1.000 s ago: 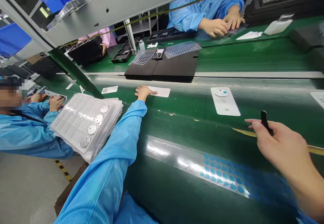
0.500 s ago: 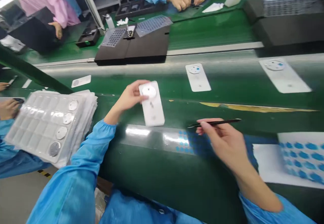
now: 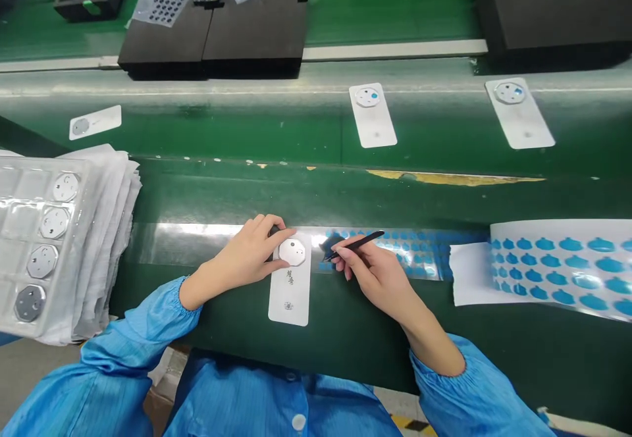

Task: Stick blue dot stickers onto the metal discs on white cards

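Observation:
A white card (image 3: 289,297) with a round white disc (image 3: 292,252) near its top lies on the green surface in front of me. My left hand (image 3: 251,253) grips the card's upper left edge, with thumb and fingers beside the disc. Just right of the card, my right hand (image 3: 370,266) holds black tweezers (image 3: 358,243), their tips pointing left over a clear strip. Small blue stickers (image 3: 407,253) sit in rows on that strip, partly behind the right hand.
A tray (image 3: 42,246) of discs rests on stacked white sheets at left. A sheet of blue stickers (image 3: 557,262) lies right. Farther back are cards with discs (image 3: 372,121), (image 3: 523,121), (image 3: 101,121) and black boxes (image 3: 257,29).
The card has come down from mid-air onto the near surface, with my left hand still on it. My right hand and the tweezers have moved left, nearer the card. The view has tilted downward.

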Tool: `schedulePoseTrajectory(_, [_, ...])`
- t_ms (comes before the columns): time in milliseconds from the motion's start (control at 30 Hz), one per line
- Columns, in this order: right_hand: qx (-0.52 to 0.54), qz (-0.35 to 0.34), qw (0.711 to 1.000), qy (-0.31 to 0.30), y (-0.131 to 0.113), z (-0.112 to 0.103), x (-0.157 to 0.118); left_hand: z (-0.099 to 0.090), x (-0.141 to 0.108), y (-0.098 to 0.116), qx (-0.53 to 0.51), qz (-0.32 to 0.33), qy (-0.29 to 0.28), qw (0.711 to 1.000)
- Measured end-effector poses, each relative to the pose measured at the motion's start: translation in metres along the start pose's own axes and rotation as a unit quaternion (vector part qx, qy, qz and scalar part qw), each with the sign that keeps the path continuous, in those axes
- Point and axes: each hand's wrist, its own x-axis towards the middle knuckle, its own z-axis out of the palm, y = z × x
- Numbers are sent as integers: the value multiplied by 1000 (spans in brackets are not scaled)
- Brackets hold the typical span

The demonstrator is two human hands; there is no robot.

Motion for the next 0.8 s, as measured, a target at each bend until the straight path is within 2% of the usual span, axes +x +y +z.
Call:
schedulePoseTrajectory(233, [2,12,1000,7,5,-1,-3,5,-3,1,-2,6,10,1000])
schedulePoseTrajectory(367, [54,22,998,31,-1,0,-3,6,-3,0,0,7,5,1000])
schedulePoseTrajectory(600, [122,77,988,60,-30,22,17,7,-3,1,-6,4,13,1000])
schedulePoseTrajectory(800, [135,112,983,53,-31,33,28,10,-3,1,-11,3,18,1000])
